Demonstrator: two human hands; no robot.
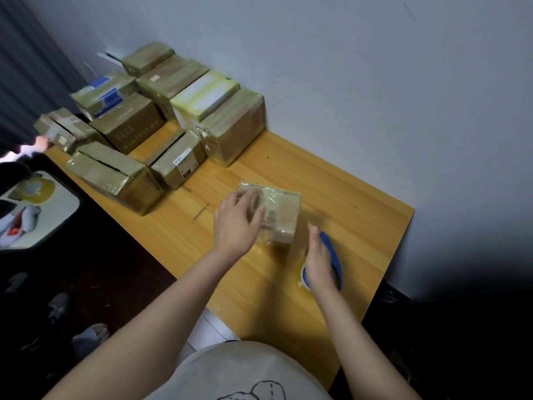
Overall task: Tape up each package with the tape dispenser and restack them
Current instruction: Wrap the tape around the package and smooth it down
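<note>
A small brown cardboard package (281, 212), wrapped in shiny clear tape, lies on the wooden table (360, 203) in front of me. My left hand (238, 219) rests on its left side, fingers curled over the top edge. My right hand (318, 259) grips the blue tape dispenser (331, 256) just right of the package's near corner, low over the table. The roll of clear tape sits under my palm, mostly hidden.
Several taped cardboard packages (161, 122) stand stacked at the table's far left against the grey wall. Another person's hand (40, 142) touches a package (62, 129) at the left edge. A dark chair and shoes lie on the floor to the left.
</note>
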